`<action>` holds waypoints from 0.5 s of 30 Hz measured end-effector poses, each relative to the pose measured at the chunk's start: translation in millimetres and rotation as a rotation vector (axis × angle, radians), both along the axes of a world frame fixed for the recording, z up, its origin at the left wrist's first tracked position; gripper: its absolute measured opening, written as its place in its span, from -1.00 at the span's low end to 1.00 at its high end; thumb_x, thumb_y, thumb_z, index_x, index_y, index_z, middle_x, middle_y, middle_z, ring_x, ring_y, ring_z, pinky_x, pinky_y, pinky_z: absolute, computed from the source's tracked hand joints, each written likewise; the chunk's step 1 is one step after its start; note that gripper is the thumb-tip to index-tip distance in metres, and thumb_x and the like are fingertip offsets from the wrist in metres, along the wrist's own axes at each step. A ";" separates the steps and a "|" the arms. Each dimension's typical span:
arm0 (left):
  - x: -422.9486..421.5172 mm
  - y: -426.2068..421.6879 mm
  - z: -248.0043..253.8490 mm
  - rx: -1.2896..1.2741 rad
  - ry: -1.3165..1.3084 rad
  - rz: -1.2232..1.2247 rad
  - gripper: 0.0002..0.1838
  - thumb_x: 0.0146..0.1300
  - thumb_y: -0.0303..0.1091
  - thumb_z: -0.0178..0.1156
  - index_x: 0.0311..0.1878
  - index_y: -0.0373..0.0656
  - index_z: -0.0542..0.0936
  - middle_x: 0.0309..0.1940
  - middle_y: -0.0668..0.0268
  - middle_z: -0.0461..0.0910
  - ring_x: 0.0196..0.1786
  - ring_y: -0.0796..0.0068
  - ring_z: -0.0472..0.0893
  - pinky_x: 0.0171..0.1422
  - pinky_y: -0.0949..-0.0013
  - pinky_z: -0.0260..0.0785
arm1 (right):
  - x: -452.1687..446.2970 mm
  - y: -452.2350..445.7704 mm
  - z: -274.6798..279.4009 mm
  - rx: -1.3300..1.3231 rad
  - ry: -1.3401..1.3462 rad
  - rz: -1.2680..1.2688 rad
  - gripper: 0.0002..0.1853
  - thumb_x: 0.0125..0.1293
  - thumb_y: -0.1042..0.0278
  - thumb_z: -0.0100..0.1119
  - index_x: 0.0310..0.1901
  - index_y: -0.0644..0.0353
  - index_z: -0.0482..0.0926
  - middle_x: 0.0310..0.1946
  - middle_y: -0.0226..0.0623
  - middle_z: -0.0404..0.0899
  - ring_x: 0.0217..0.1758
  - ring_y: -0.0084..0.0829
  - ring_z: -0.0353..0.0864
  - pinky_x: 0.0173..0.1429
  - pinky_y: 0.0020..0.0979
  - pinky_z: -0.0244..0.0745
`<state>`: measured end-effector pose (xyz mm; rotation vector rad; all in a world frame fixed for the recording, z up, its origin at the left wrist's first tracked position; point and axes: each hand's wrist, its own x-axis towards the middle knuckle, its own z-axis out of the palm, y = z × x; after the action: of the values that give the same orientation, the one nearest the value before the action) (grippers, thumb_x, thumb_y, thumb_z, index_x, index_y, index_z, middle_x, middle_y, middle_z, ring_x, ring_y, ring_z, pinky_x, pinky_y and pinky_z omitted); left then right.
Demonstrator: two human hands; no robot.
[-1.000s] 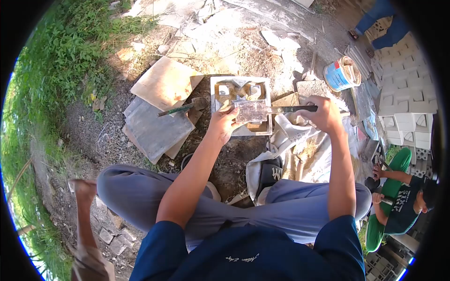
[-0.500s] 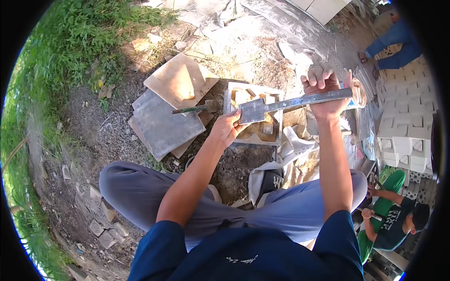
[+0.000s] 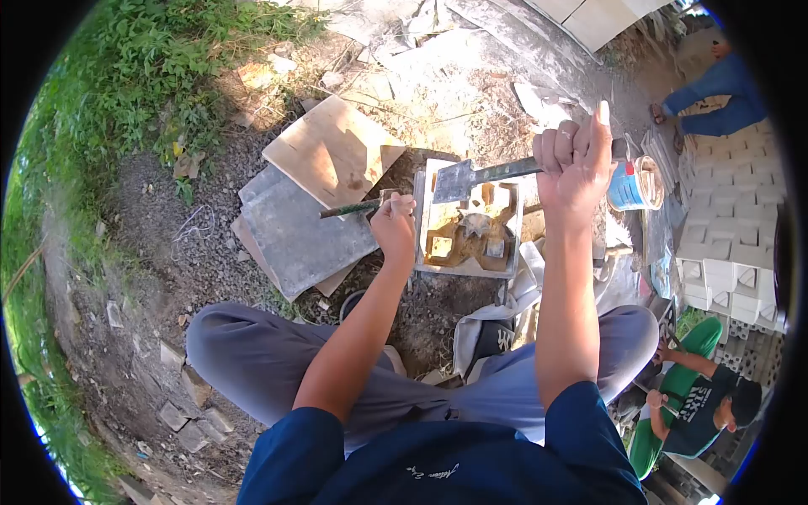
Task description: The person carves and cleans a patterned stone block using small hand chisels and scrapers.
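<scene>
My right hand [image 3: 576, 172] is closed round the flat metal handle of a scraper, thumb pointing up. Its square grey blade [image 3: 454, 181] hangs over the upper part of a block mould [image 3: 465, 271], a square frame with a star-shaped centre and yellowish crumbs inside. My left hand [image 3: 394, 229] has curled fingers at the mould's left side, by the head of a hammer-like tool [image 3: 349, 209] with a dark greenish handle. Whether those fingers grip the mould's edge, the tool or something else cannot be made out.
Left of the mould lie a grey board [image 3: 307, 240] and a tan board [image 3: 324, 147]. A blue-labelled bucket [image 3: 624, 189] stands right. Pale blocks [image 3: 724, 210] are stacked farther right. A seated co-worker [image 3: 694, 404] and another person's legs [image 3: 715, 97] show at the right.
My left hand has let go of the scraper's blade and moved down-left to the mould's side. My right hand has wrapped round the handle, and the mould's inside is more exposed.
</scene>
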<state>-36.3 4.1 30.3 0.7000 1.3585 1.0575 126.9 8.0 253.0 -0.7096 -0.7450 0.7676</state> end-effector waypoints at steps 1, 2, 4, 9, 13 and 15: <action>1.6 -4.2 -3.8 0.147 0.240 0.021 -0.58 0.55 -0.13 0.04 -0.14 -0.35 0.68 -0.30 0.11 0.72 -0.22 0.26 0.69 -0.05 0.24 0.50 | -1.4 6.7 -1.3 -0.017 -0.090 -0.023 -0.44 0.55 0.18 0.06 -0.65 0.00 0.09 -0.78 -0.56 -0.01 -0.74 -0.60 -0.12 -0.61 -0.42 -0.18; 2.5 -13.3 -6.8 0.141 0.417 -0.101 -0.54 0.57 -0.11 -0.07 -0.05 -0.37 0.62 -0.27 -0.02 0.66 -0.18 0.02 0.65 -0.01 0.11 0.43 | 0.0 13.4 -10.3 0.041 -0.073 0.016 -0.48 0.54 0.32 0.08 -0.63 0.03 0.14 -0.77 -0.57 0.04 -0.76 -0.63 -0.06 -0.65 -0.45 -0.15; 11.9 -28.0 -40.7 0.214 0.403 -0.174 -0.56 0.58 -0.13 -0.12 0.01 -0.35 0.59 -0.24 -0.05 0.63 -0.14 -0.08 0.61 -0.01 0.08 0.40 | -6.9 19.3 -15.3 0.021 -0.112 0.007 -0.51 0.54 0.34 0.08 -0.61 0.05 0.19 -0.77 -0.59 0.05 -0.75 -0.65 -0.05 -0.64 -0.46 -0.14; 14.4 -28.2 -43.6 0.271 0.431 -0.376 -0.58 0.60 -0.25 -0.23 0.16 -0.37 0.51 -0.10 -0.13 0.57 0.01 -0.18 0.55 0.09 0.00 0.38 | -17.6 31.3 -31.7 -0.098 -0.184 -0.060 -0.52 0.55 0.30 0.03 -0.60 0.02 0.18 -0.78 -0.57 -0.01 -0.75 -0.63 -0.12 -0.64 -0.44 -0.19; 17.8 -25.1 -42.8 0.265 0.486 -0.379 -0.58 0.59 -0.26 -0.21 0.15 -0.41 0.50 -0.06 -0.17 0.57 0.04 -0.20 0.55 0.14 -0.03 0.39 | -23.9 38.6 -40.6 -0.122 -0.156 -0.047 -0.54 0.55 0.32 0.03 -0.59 0.02 0.20 -0.78 -0.58 -0.01 -0.75 -0.64 -0.13 -0.64 -0.45 -0.19; 18.6 -25.3 -42.0 0.258 0.514 -0.377 -0.58 0.59 -0.27 -0.21 0.15 -0.43 0.49 -0.04 -0.19 0.57 0.05 -0.22 0.55 0.15 -0.04 0.39 | -27.7 43.3 -39.6 -0.150 -0.175 -0.052 -0.57 0.55 0.34 0.02 -0.57 0.03 0.24 -0.77 -0.59 -0.01 -0.75 -0.66 -0.12 -0.65 -0.46 -0.18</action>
<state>-17.7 -21.2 -11.8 1.4335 1.4476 0.7785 99.2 51.3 213.5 -0.9371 -0.8302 0.7252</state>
